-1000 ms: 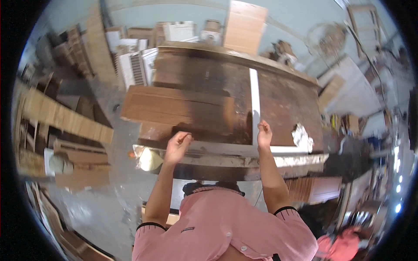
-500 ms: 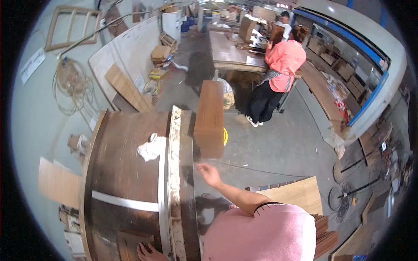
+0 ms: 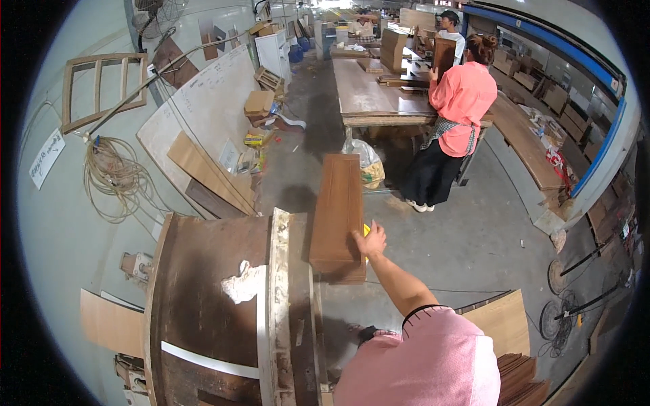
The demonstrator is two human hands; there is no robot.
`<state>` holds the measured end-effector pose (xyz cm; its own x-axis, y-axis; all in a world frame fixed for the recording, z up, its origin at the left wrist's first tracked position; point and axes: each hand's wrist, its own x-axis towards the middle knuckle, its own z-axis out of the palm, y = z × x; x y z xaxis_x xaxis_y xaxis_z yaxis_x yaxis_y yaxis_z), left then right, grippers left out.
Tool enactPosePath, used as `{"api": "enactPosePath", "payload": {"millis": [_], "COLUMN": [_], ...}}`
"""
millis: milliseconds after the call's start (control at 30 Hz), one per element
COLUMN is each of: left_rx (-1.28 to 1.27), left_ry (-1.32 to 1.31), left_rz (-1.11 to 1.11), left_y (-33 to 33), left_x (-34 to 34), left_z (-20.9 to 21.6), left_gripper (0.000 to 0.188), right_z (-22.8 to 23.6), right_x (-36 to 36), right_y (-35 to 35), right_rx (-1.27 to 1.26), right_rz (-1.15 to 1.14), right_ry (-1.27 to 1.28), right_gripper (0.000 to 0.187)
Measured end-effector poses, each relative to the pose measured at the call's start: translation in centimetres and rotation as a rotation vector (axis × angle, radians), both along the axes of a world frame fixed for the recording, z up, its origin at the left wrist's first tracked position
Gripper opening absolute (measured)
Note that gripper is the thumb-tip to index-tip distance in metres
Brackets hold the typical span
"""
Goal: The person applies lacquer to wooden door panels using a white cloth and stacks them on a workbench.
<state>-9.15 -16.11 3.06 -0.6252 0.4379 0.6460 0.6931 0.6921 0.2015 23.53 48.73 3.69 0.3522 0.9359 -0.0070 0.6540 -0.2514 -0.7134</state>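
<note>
Touching reddish-brown rectangular wooden stack [image 3: 336, 210] at right edge with bare right hand [image 3: 372, 240], fingers loosely spread; best gripped squarely. Left fingers unseen: can't tell.

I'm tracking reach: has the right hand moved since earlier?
Yes: the right hand went from short of the brown rectangular wooden stack to its right edge.
</note>
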Motion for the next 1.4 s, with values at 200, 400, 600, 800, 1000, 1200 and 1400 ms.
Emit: {"api": "enactPosePath", "payload": {"millis": [200,400,600,800,1000,1200,1400], "left_rx": [-0.081,-0.262,-0.166,-0.022,0.270,0.538,0.546], "left_ry": [-0.140,-0.235,-0.196,-0.364,-0.139,-0.894,-1.222], "left_rz": [0.063,0.096,0.060,0.107,0.003,-0.165,-0.450], "left_y": [-1.4,-3.3,0.5,-0.6,2.3,12.5,20.5], "left_x": [-0.6,-2.3,-0.4,0.5,0.2,2.3,4.4], "left_z": [-0.5,-0.2,3.2,4.5,4.4,-0.4,4.0], "left_gripper": [0.044,0.045,0.043,0.029,0.023,0.020,0.040], "right_z": [-0.8,4.1,-1.9,5.3,5.8,7.6,7.7], "right_x": [1.8,-0.9,2.4,5.6,7.6,3.2,-12.5], "right_y": [0.8,-1.7,1.7,-5.2,-10.7,-15.0,-15.8], "right_rx": [-0.228,-0.085,-0.060,-0.164,-0.285,-0.241,-0.274], "right_rz": [0.298,0.182,0.299,0.170,0.178,0.536,1.010], "right_ry": [0.431,0.193,0.418,0.416,0.481,0.515,0.620], "right_gripper": [0.103,0.076,0.080,0.066,0.056,0.054,0.057]}}
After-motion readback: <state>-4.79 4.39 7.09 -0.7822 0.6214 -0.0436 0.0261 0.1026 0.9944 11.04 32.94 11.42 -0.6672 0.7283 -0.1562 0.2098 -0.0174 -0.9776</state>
